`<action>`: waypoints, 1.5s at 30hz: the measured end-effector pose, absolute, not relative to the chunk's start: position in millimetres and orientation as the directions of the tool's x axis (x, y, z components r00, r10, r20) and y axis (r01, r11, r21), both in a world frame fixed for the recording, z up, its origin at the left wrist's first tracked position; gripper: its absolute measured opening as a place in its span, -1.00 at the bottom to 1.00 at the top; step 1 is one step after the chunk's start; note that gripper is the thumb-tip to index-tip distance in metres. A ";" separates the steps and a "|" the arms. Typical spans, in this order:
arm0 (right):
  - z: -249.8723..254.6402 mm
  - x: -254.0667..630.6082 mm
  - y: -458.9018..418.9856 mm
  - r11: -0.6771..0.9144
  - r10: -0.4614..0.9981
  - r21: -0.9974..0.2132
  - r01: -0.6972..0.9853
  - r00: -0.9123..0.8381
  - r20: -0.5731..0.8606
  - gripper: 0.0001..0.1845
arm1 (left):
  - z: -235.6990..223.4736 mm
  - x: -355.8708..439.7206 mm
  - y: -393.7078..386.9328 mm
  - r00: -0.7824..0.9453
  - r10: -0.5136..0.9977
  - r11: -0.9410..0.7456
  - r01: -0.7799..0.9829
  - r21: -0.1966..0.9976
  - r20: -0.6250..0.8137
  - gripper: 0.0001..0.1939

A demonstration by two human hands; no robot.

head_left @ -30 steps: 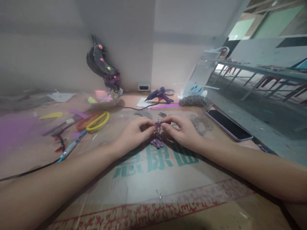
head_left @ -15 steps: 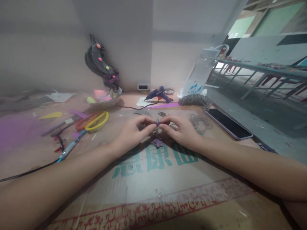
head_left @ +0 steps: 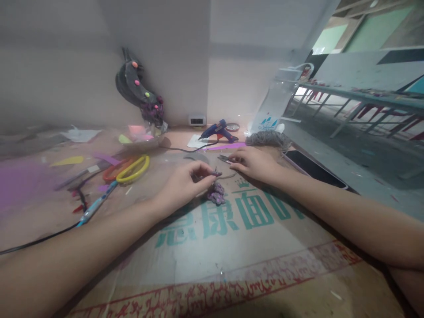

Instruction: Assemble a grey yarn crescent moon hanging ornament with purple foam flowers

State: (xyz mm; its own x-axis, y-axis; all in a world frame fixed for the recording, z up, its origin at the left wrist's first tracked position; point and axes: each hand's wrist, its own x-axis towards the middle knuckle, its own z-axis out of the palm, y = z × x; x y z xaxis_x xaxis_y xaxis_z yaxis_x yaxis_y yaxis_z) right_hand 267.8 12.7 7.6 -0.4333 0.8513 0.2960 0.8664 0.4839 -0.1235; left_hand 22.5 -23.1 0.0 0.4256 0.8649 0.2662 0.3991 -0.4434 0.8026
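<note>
My left hand (head_left: 188,179) pinches a small purple-and-grey yarn piece (head_left: 217,173) between thumb and fingers. Just below it is a bunch of purple crocheted petals (head_left: 216,194), and a grey yarn strand (head_left: 228,176) runs off to the right. My right hand (head_left: 253,164) lies over small thread snips (head_left: 224,158), its thumb and fingertips closed about their handle end. The blades point left, while the rest of the snips is hidden under the fingers.
A blue glue gun (head_left: 218,130) stands behind the hands. Grey yarn (head_left: 268,139) and a phone (head_left: 314,170) are at right. Scissors with yellow and red handles (head_left: 134,168), a light-blue corded tool (head_left: 97,204) and a dark crescent ornament (head_left: 132,84) are at left.
My right hand has let go of the yarn piece and moved right and slightly back to the thread snips. My left hand stays in place, still pinching the yarn piece.
</note>
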 end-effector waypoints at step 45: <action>1.0 250.5 -17.9 0.654 0.638 -0.092 0.750 -0.483 0.600 -0.77 | 0.8 21.1 -19.4 0.354 0.900 -0.394 0.406 0.825 0.256 -0.89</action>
